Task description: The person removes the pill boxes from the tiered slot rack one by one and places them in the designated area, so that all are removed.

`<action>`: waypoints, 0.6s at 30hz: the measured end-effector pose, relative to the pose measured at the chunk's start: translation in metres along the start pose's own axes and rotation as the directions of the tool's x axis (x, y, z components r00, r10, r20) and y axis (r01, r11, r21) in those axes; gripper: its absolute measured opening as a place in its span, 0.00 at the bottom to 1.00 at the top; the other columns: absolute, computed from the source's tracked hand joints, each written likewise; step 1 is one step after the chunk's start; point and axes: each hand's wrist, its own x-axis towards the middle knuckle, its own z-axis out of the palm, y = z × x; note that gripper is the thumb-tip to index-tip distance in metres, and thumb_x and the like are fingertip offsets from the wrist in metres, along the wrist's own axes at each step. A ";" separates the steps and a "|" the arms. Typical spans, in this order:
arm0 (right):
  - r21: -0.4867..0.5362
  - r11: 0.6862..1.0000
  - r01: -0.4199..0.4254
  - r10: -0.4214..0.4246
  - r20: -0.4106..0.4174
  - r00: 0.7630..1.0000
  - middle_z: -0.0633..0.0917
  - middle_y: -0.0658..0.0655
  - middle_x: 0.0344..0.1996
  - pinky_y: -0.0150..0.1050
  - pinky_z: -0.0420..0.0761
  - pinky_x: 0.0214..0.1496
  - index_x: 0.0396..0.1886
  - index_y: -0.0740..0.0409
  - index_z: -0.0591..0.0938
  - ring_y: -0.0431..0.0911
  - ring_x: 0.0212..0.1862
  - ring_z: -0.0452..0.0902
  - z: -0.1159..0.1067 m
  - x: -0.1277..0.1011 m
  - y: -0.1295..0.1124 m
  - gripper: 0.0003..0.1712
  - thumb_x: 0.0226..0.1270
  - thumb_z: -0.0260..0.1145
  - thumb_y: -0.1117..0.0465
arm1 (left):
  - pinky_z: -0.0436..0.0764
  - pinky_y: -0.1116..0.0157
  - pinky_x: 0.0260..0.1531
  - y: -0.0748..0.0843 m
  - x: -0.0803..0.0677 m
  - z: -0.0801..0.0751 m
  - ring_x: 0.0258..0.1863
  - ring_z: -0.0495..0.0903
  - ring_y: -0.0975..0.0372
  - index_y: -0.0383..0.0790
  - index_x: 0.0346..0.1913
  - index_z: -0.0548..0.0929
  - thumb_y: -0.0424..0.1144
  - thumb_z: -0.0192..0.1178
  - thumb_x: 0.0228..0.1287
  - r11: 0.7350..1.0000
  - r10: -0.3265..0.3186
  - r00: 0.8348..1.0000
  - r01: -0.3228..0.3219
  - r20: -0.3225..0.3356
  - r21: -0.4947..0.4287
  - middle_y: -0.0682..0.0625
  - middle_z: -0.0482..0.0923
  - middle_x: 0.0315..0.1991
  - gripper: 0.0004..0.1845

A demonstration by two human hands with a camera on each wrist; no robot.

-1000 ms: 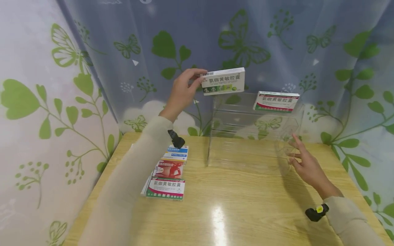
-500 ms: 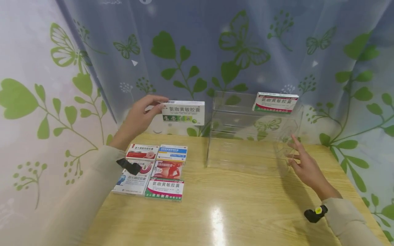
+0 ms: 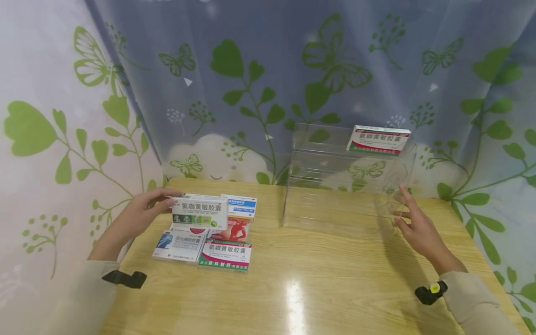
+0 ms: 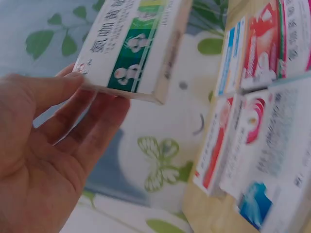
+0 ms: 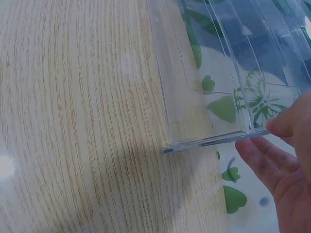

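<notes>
A white and green medicine box (image 3: 200, 212) is pinched at its left end between the thumb and fingers of my left hand (image 3: 135, 218). It is held above the back of a group of medicine boxes on the table and partly covers them. In the left wrist view the held box (image 4: 129, 46) is clear of the others. My right hand (image 3: 420, 232) is at the right side of a clear acrylic display stand (image 3: 335, 209), its fingers spread and touching the side panel. A red, white and green medicine box (image 3: 378, 141) stands on the stand's top tier, at the right.
Under and before the held box lie a blue and white box (image 3: 243, 204), a red box (image 3: 236, 230), a white box (image 3: 180, 245) and a red-green box (image 3: 226, 255). The wooden table (image 3: 326, 288) meets a leaf-patterned curtain (image 3: 251, 125) behind.
My left hand has carried the white and green medicine box from above the stand's left end leftward and down to over the group of boxes. The right hand has stayed at the stand.
</notes>
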 end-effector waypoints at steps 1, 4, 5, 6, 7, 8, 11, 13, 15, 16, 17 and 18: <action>0.003 1.000 0.002 -0.002 -0.001 1.000 0.63 0.80 0.79 0.25 0.86 0.45 0.92 0.47 0.34 0.78 0.62 0.79 0.000 0.000 0.000 0.58 0.80 0.59 0.77 | 0.88 0.64 0.58 -0.006 -0.008 0.000 0.54 0.86 0.72 0.40 0.71 0.83 0.39 0.54 0.88 1.000 -0.011 1.000 0.012 0.011 -0.012 0.37 0.82 0.69 0.18; 0.004 1.000 0.003 -0.003 -0.002 1.000 0.63 0.81 0.79 0.23 0.84 0.45 0.92 0.48 0.35 0.79 0.62 0.79 0.001 -0.001 0.001 0.58 0.80 0.59 0.77 | 0.90 0.67 0.52 -0.028 -0.028 0.001 0.52 0.84 0.78 0.35 0.69 0.83 0.36 0.54 0.88 0.998 -0.011 0.999 0.014 0.047 -0.058 0.34 0.82 0.67 0.17; 0.002 1.000 0.004 -0.004 -0.004 1.000 0.64 0.80 0.79 0.20 0.82 0.45 0.92 0.48 0.35 0.78 0.62 0.79 0.001 -0.001 0.001 0.58 0.80 0.60 0.77 | 0.91 0.66 0.52 -0.033 -0.034 0.001 0.52 0.85 0.77 0.33 0.69 0.83 0.36 0.54 0.88 0.997 -0.015 0.998 0.020 0.063 -0.077 0.33 0.82 0.66 0.17; 0.000 1.000 0.003 -0.003 -0.005 1.000 0.64 0.80 0.79 0.20 0.82 0.45 0.92 0.47 0.35 0.78 0.62 0.79 0.001 -0.001 0.001 0.58 0.80 0.60 0.77 | 0.92 0.65 0.51 -0.039 -0.041 0.000 0.52 0.85 0.76 0.32 0.69 0.82 0.35 0.54 0.88 0.994 -0.028 0.996 0.037 0.086 -0.103 0.32 0.82 0.66 0.17; 0.001 1.000 0.003 -0.003 -0.006 1.000 0.64 0.80 0.79 0.20 0.82 0.45 0.92 0.48 0.35 0.78 0.62 0.79 0.001 -0.001 0.002 0.58 0.80 0.60 0.77 | 0.92 0.64 0.51 -0.045 -0.046 0.000 0.52 0.86 0.76 0.31 0.69 0.82 0.36 0.54 0.88 0.990 -0.048 0.993 0.062 0.110 -0.124 0.31 0.82 0.66 0.18; 0.000 1.000 0.003 -0.003 -0.005 1.000 0.64 0.80 0.79 0.21 0.82 0.45 0.92 0.48 0.35 0.78 0.62 0.79 0.001 -0.001 0.002 0.58 0.80 0.60 0.77 | 0.92 0.63 0.51 -0.051 -0.052 -0.001 0.52 0.86 0.75 0.29 0.69 0.81 0.36 0.54 0.88 0.986 -0.062 0.988 0.082 0.138 -0.142 0.29 0.80 0.67 0.18; 0.002 1.000 0.009 -0.009 -0.004 1.000 0.64 0.81 0.79 0.28 0.87 0.45 0.92 0.48 0.35 0.80 0.61 0.79 0.002 -0.001 0.002 0.58 0.80 0.60 0.77 | 0.92 0.63 0.52 -0.066 -0.068 -0.004 0.52 0.87 0.74 0.28 0.71 0.79 0.38 0.53 0.88 0.966 -0.146 0.963 0.189 0.228 -0.178 0.25 0.76 0.71 0.20; 0.001 1.000 0.013 -0.013 -0.004 1.000 0.64 0.81 0.79 0.31 0.89 0.45 0.92 0.48 0.35 0.80 0.61 0.79 0.001 0.000 0.002 0.58 0.80 0.60 0.77 | 0.91 0.64 0.53 -0.076 -0.077 -0.006 0.53 0.87 0.74 0.27 0.72 0.78 0.38 0.53 0.88 0.952 -0.179 0.941 0.239 0.289 -0.189 0.23 0.72 0.73 0.21; -0.004 1.000 0.011 -0.011 -0.006 1.000 0.64 0.80 0.79 0.28 0.88 0.45 0.92 0.47 0.35 0.79 0.61 0.80 0.001 0.000 0.001 0.58 0.80 0.60 0.76 | 0.91 0.64 0.53 -0.086 -0.084 -0.007 0.54 0.87 0.74 0.26 0.72 0.78 0.37 0.53 0.88 0.940 -0.192 0.919 0.273 0.345 -0.204 0.21 0.70 0.73 0.21; -0.005 1.000 0.010 -0.010 -0.005 1.000 0.64 0.80 0.79 0.25 0.86 0.45 0.92 0.47 0.35 0.79 0.61 0.80 0.001 0.000 0.001 0.58 0.81 0.60 0.76 | 0.91 0.63 0.54 -0.090 -0.087 -0.007 0.55 0.86 0.74 0.26 0.72 0.78 0.37 0.53 0.88 0.935 -0.190 0.907 0.285 0.376 -0.213 0.21 0.70 0.73 0.21; -0.006 1.000 0.009 -0.009 -0.005 1.000 0.64 0.80 0.79 0.21 0.84 0.45 0.92 0.47 0.35 0.78 0.62 0.79 0.001 0.000 0.001 0.58 0.81 0.60 0.76 | 0.91 0.63 0.53 -0.094 -0.089 -0.008 0.55 0.86 0.74 0.25 0.72 0.77 0.37 0.53 0.88 0.930 -0.187 0.895 0.294 0.405 -0.219 0.20 0.70 0.73 0.22; -0.004 1.000 0.008 -0.008 -0.006 1.000 0.64 0.79 0.80 0.19 0.81 0.46 0.92 0.47 0.35 0.78 0.62 0.79 0.001 -0.001 0.001 0.58 0.81 0.59 0.76 | 0.91 0.64 0.53 -0.098 -0.091 -0.008 0.55 0.86 0.74 0.24 0.71 0.77 0.37 0.53 0.88 0.926 -0.184 0.883 0.303 0.431 -0.225 0.20 0.70 0.72 0.22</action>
